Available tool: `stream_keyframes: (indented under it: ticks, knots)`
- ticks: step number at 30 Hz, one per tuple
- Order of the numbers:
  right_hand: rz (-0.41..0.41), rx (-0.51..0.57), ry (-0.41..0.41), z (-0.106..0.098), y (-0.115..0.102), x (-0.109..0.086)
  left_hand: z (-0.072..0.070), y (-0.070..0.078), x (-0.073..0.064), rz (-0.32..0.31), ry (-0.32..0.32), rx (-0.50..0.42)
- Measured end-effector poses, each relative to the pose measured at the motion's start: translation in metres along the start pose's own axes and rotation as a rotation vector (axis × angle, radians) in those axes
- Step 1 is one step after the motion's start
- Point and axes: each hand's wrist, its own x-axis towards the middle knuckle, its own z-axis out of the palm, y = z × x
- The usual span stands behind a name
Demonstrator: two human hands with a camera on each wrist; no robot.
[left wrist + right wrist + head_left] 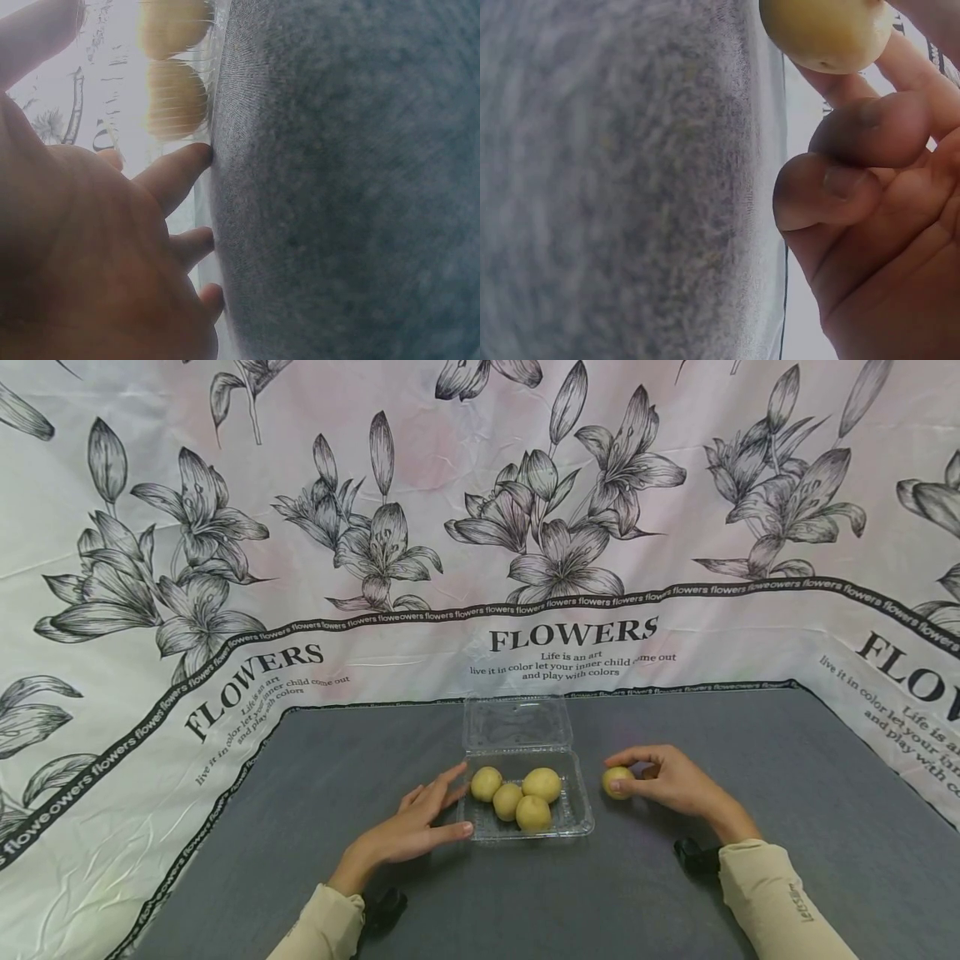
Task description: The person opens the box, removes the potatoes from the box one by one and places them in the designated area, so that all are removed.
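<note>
Yellow fruits (533,814), five in all, lie before us on and above a grey tabletop (562,902). From left to right, we first meet the left hand (412,822) at nine o'clock of a clear plastic container (581,827); its fingers and thumb are spread and extended, with tips at the container's left side, and it grips nothing. Inside the container we count four fruits: one toward nine o'clock, one toward eight, one toward six and one toward two. The clear lid (517,724) leans back open at twelve o'clock. At three o'clock, just beside the container, the right hand (671,781) pinches the fifth fruit (615,782) between thumb and fingers, two other fingers curled; we cannot tell whether that fruit touches the tabletop.
</note>
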Motion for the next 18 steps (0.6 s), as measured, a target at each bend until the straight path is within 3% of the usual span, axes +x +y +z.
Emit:
stream_keyframes:
  ticks: [18]
  knots:
    - [0.011,0.040,-0.060,-0.0023,0.0012,-0.0008,0.0003,0.0010,0.0006,-0.008,0.003,0.001]
